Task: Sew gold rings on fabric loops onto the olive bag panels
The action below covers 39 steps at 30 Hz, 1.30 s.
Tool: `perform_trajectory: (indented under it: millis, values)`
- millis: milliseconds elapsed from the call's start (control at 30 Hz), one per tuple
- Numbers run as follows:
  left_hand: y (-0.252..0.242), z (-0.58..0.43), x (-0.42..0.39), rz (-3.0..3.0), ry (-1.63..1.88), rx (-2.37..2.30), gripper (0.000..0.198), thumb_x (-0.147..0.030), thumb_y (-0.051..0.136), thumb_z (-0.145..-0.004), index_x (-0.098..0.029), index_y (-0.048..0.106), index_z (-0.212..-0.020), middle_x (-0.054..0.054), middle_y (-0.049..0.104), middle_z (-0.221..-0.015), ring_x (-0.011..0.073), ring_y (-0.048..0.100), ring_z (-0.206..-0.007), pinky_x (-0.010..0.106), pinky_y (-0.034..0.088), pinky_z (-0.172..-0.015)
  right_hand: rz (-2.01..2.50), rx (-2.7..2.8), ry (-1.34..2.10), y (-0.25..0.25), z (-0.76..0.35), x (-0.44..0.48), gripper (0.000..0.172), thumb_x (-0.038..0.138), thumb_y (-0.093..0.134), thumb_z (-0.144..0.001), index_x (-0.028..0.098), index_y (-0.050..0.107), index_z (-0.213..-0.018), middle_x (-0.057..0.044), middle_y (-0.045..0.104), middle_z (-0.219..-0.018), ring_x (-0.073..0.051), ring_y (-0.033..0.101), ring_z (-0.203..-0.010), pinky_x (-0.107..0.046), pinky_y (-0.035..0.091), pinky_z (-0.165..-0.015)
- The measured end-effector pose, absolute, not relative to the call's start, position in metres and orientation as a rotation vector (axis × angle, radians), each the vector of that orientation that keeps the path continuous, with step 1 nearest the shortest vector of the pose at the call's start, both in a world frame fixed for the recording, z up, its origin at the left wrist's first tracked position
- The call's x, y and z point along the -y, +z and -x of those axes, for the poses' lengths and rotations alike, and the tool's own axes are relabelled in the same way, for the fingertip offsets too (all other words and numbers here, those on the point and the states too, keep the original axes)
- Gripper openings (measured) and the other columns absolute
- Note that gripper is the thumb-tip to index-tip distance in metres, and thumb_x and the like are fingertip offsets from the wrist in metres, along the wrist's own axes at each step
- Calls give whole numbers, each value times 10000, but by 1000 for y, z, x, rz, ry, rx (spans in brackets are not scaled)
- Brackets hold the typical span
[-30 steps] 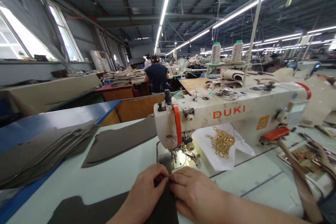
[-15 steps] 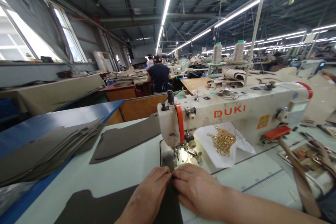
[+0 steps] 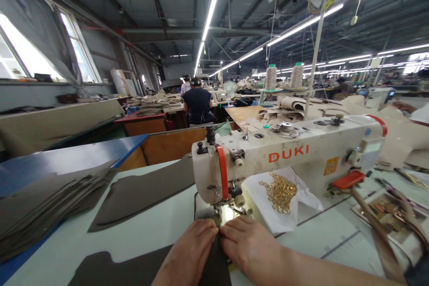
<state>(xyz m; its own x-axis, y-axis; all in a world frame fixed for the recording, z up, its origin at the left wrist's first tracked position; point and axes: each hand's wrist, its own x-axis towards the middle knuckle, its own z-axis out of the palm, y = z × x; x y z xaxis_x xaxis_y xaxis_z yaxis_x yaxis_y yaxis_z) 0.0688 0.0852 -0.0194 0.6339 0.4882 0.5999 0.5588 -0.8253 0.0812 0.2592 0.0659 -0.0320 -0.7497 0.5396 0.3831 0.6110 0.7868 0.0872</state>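
Observation:
Just in front of the needle area of a white sewing machine (image 3: 254,156), my left hand (image 3: 191,252) and my right hand (image 3: 248,243) meet with fingertips almost touching. Both are closed, thumbs and fingers pinching the edge of a dark grey-brown fabric panel (image 3: 134,268). The panel runs under my left hand toward the front of the table. My fingers hide the exact spot they grip. Light from the machine falls on the metal plate just beyond my fingertips.
Gold metal rings or clasps (image 3: 281,192) lie on white paper (image 3: 258,187) under the machine arm. Another dark panel (image 3: 144,192) lies behind left, beside a stack of panels (image 3: 50,205). At right sits a tray (image 3: 385,214) with straps. A person (image 3: 197,103) sits ahead.
The camera view has shifted, so the machine and table sit slightly lower and further left. Both hands keep their pinch on the panel at the needle area.

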Motion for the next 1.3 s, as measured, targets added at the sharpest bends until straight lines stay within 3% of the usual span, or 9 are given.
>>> perform_trajectory:
  millis: [300,600,1000,1300]
  values:
    - [-13,-76,-100,2742,-958,913,282,-80,415,-825,-212,659,-874,42,736,-861,165,694,-804,256,596,-752,981,2566,-282,-31,-259,-79,92,207,597,-871,160,552,-806,-16,613,-848,-174,534,-799,-300,406,-715]
    - [-20,-72,-111,2786,-974,937,245,-123,447,-836,-211,667,-898,41,741,-890,179,695,-839,297,588,-799,1053,2574,-221,-30,-258,-83,59,174,546,-899,149,566,-848,-41,641,-912,-182,570,-844,-303,421,-730]
    - [-22,-71,-117,2767,-1034,943,229,-189,449,-861,-227,675,-880,39,742,-855,184,704,-804,289,592,-763,1088,2581,-252,-25,-258,-84,53,173,565,-877,151,562,-829,-20,639,-850,-175,558,-748,-296,411,-678]
    - [-17,-71,-109,2769,-980,1005,236,-160,450,-849,-210,676,-893,44,740,-885,186,692,-855,318,586,-805,1101,2549,-175,-25,-259,-81,76,198,537,-912,155,593,-883,-48,657,-947,-180,578,-870,-289,433,-776]
